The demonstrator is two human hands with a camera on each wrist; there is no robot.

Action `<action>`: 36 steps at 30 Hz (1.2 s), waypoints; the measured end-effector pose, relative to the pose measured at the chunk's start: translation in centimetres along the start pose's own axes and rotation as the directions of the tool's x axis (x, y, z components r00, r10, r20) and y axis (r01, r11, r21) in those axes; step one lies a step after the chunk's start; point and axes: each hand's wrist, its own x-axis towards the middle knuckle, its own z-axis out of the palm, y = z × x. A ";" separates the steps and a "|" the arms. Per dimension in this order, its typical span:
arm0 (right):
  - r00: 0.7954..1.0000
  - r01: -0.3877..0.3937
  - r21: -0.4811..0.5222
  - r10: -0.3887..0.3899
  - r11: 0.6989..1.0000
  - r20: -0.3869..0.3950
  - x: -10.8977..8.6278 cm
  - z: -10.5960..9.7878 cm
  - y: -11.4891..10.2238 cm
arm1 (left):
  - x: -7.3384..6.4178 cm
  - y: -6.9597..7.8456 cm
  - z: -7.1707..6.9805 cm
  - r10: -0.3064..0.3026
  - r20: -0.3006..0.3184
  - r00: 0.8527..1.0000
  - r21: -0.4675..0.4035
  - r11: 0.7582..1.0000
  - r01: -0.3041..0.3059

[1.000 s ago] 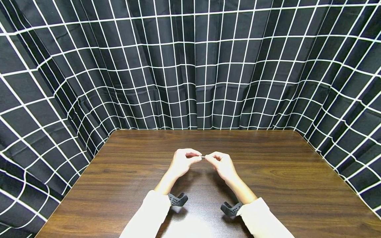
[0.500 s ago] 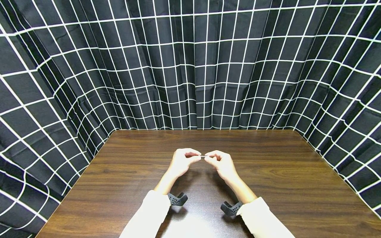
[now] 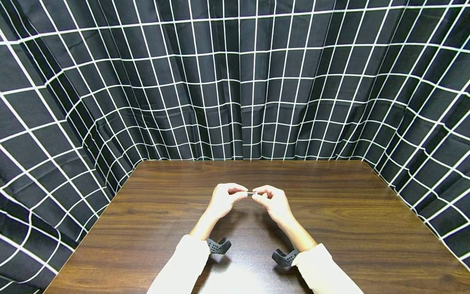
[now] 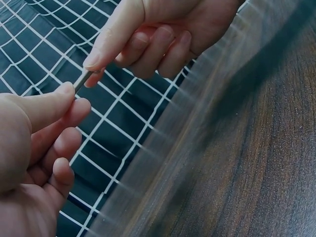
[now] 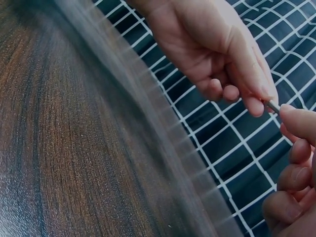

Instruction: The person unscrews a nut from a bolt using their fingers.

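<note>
Above the middle of the table, a short thin grey metal rod (image 3: 250, 192) spans the gap between both hands. My left hand (image 3: 224, 201) pinches one end of the rod (image 4: 82, 82) between thumb and index finger. At the other end, my right hand (image 3: 274, 204) has its thumb and index finger about the rod (image 5: 273, 106). A small pale, wider part shows at that right end in the head view, mostly covered by fingertips. Both ends are partly hidden, so its exact kind cannot be made out. The other fingers of each hand are curled loosely.
The brown wood-grain table (image 3: 165, 175) lies under the hands, with a bright glare near its front. A black curtain with white grid lines (image 3: 242, 90) surrounds the back and sides. Dark wrist mounts (image 3: 219, 246) sit at both cuffs.
The right fingertips have shifted slightly along and about the rod; more of its right end shows between thumb and index finger. The left hand has stayed almost still.
</note>
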 end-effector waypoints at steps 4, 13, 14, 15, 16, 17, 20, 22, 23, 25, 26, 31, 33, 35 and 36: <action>1.000 -0.001 -0.008 0.001 1.000 0.002 0.0 0.0 -0.1 | 0.0 -0.1 0.0 -0.001 0.000 1.000 -0.007 1.000 0.001; 0.999 0.025 0.001 -0.025 1.000 0.025 0.0 0.0 -0.2 | 0.0 0.1 0.1 -0.036 -0.001 0.999 -0.028 0.999 0.036; 0.999 0.028 0.006 -0.029 1.000 0.024 0.1 0.0 0.3 | 0.0 0.1 0.1 -0.036 0.000 0.999 -0.028 0.999 0.036; 0.999 0.027 0.006 -0.028 1.000 0.030 0.2 0.0 0.3 | 0.0 0.1 0.1 -0.036 0.000 0.999 -0.029 0.999 0.036; 0.999 0.022 0.003 -0.022 1.000 0.033 0.2 0.0 0.3 | 0.0 0.1 0.2 -0.030 0.001 1.000 -0.025 0.999 0.030; 0.999 0.013 0.001 -0.013 1.000 0.035 0.2 0.0 0.3 | 0.0 0.2 0.2 -0.028 0.003 1.000 -0.022 0.999 0.028; 0.998 -0.050 0.004 0.050 0.999 0.045 0.1 0.0 0.3 | 0.0 0.1 0.2 -0.012 0.004 1.000 -0.010 1.000 0.012; 0.995 -0.092 0.002 0.092 0.996 0.043 0.1 -0.1 0.3 | 0.0 0.1 0.2 -0.004 0.004 1.000 -0.006 1.000 0.004; 0.993 -0.109 0.004 0.109 0.994 0.042 0.1 -0.1 0.2 | 0.0 0.1 0.2 0.000 0.005 1.000 -0.009 1.000 0.000; 0.991 -0.132 -0.004 0.132 0.991 0.037 0.1 -0.1 0.2 | 0.0 0.1 0.3 0.006 0.007 1.000 -0.017 1.000 -0.006; 0.990 -0.136 -0.011 0.136 0.991 0.035 0.1 -0.2 0.2 | 0.0 0.1 0.3 0.005 0.009 1.000 -0.018 1.000 -0.005; 0.990 -0.139 -0.033 0.140 0.990 0.032 0.2 -0.2 0.3 | 0.0 0.1 0.3 -0.006 0.015 1.000 -0.022 1.000 0.006; 0.989 -0.140 -0.045 0.141 0.989 0.031 0.2 -0.2 0.3 | 0.0 0.1 0.2 -0.011 0.014 1.000 -0.016 1.000 0.011; 0.989 -0.142 -0.048 0.143 0.989 0.031 0.1 -0.2 0.2 | 0.0 0.1 0.2 -0.011 0.012 1.000 -0.007 1.000 0.011; 0.989 -0.142 -0.047 0.144 0.989 0.032 0.1 -0.2 0.2 | 0.0 0.0 0.2 -0.010 0.011 1.000 -0.004 1.000 0.010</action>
